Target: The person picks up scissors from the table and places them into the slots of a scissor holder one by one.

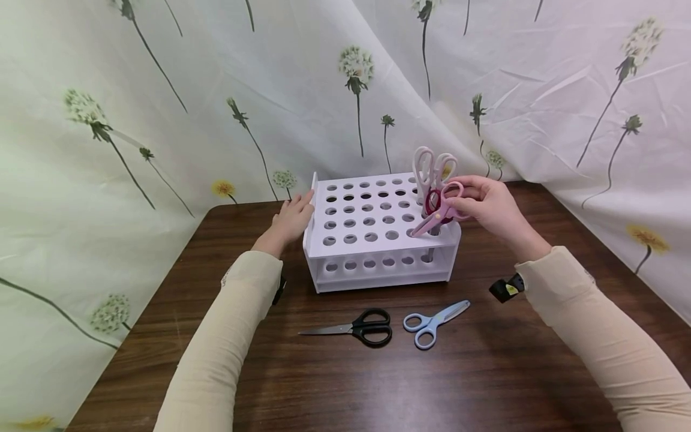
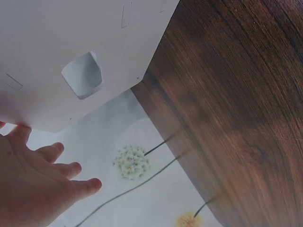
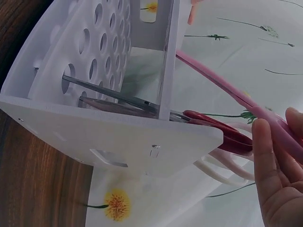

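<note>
A white rack (image 1: pixel 378 283) with rows of round holes stands on the table. My left hand (image 1: pixel 291 219) rests against its left side, fingertips touching the upper edge; in the left wrist view the fingers (image 2: pixel 61 170) are spread and extended. Over the rack's front right corner, my right hand (image 1: pixel 496 213) pinches pink scissors (image 1: pixel 434 220) by the handle. Their closed blades slant down left, the tip at a front-row hole; whether it is inside I cannot tell. Red-handled scissors (image 3: pixel 232 139) stand in the rack's right end, blades down. Behind them rise pale-handled scissors (image 1: pixel 423 170).
In front of the rack, black-handled scissors (image 1: pixel 372 327) lie on the brown table (image 1: pixel 335 384), blades pointing left. To their right are light blue scissors (image 1: pixel 432 324), pointing up right. A flower-patterned cloth (image 1: pixel 302 90) hangs behind and around the table.
</note>
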The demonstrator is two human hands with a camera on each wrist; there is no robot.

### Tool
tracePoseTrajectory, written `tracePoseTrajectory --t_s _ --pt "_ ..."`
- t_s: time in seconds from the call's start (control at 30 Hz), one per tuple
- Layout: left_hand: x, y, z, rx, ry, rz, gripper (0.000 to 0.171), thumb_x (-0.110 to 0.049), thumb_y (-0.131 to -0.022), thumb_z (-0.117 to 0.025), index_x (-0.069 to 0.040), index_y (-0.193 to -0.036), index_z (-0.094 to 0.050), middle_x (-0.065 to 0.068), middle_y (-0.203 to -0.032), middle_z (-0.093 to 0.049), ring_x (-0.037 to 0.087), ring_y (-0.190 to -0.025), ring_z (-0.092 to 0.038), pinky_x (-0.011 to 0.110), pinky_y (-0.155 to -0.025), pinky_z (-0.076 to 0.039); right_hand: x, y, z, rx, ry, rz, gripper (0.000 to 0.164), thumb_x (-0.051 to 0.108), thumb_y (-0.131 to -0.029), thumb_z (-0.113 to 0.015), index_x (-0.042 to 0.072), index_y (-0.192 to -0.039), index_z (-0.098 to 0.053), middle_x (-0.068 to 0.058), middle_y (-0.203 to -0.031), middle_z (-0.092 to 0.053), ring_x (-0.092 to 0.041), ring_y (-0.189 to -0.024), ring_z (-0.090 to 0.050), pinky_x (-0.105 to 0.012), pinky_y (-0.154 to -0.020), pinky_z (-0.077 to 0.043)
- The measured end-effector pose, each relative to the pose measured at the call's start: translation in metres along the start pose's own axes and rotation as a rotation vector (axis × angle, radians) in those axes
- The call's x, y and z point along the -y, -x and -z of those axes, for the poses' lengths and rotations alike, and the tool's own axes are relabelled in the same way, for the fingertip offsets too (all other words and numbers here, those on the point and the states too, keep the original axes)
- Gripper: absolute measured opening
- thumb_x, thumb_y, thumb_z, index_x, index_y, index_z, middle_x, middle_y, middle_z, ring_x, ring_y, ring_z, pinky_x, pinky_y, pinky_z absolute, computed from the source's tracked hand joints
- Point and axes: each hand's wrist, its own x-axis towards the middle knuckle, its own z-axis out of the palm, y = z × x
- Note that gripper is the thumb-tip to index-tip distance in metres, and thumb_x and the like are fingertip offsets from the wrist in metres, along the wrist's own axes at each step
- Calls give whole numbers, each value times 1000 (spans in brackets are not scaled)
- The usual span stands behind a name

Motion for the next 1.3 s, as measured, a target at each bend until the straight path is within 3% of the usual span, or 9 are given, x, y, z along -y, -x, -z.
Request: tracePoseTrajectory --t_s 0.53,0.73,0.9,1.0,1.3 --pt "0 1 -1 -6 11 -6 54 -37 -97 -13 -26 -150 -9 11 -153 -3 35 -137 5 59 -103 0 -2 -4 -12 -16 98 61 36 6 -84 -66 -11 -115 -57 2 -86 -68 -2 -73 -61 -19 -62 -50" --pt "0 1 -1 -8 10 -5 55 -37 -96 -13 -27 -150 -9 10 -153 -4 35 -137 4 59 -103 0 -3 -6 -18 -23 178 69 37 9 -86 -65 -8 -118 -57 -18 -99 -66 0 -75 -60 -17 -62 -49" --pt "-1 2 -1 -11 10 -6 55 -37 -96 -13 -27 -150 -10 10 -153 -4 35 -137 4 59 -103 -1 -2 -6 -24 1 104 40 38 5 -87 -62 -10 -121 -54 -27 -105 -61 -3 -76 -61 -21 -63 -51" --pt "-1 2 -1 -13 11 -8 55 -37 -96 -13 -26 -150 -10 10 -153 -4 36 -137 4 59 -103 -1 -1 -5 -27 15 74 26 38 3 -88 -61 -11 -122 -53 -28 -106 -60 -5 -76 -62 -23 -64 -52" --pt "0 0 -1 -20 10 0 55 -37 -96 -13 -27 -149 -10 10 -153 -4 35 -137 3 58 -103 -1 -8 -6 -31 50 142 -5 38 7 -89 -60 -4 -124 -55 -20 -106 -60 -10 -77 -60 -26 -66 -53"
